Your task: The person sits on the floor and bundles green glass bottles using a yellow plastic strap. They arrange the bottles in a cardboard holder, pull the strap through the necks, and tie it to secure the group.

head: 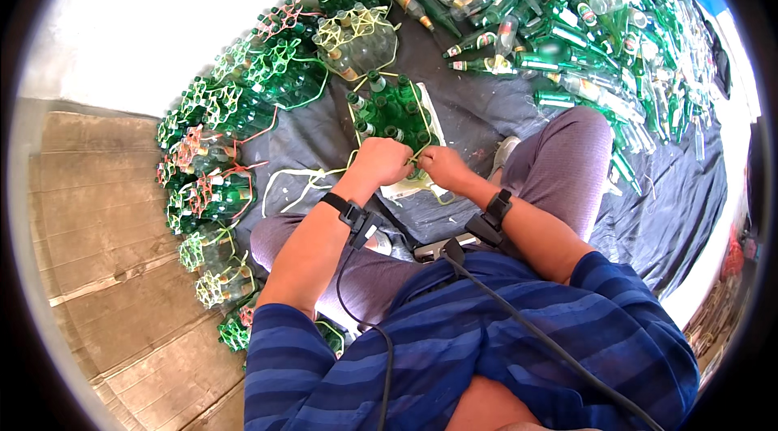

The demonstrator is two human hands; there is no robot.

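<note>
Directly before me, a cluster of several green glass bottles [389, 110] stands upright on a white slab [433, 107]. Yellow plastic cord [414, 158] runs around the cluster. My left hand [384, 158] grips this cord at the near side of the bottles, fingers curled in. Close beside it on the right, my right hand [442, 166] pinches the cord between thumb and fingers. The nearest bottles are partly hidden by both hands. A loose pale-yellow cord end [298, 173] trails leftward over the dark sheet.
Tied bottle bundles [285, 72] curve along the left, laced with green, yellow and red cord. Loose bottles [571, 29] form a large heap at upper right. Dark sheeting [480, 108] covers the floor; cardboard [109, 200] lies at far left. A black cable [364, 324] hangs from my left wrist.
</note>
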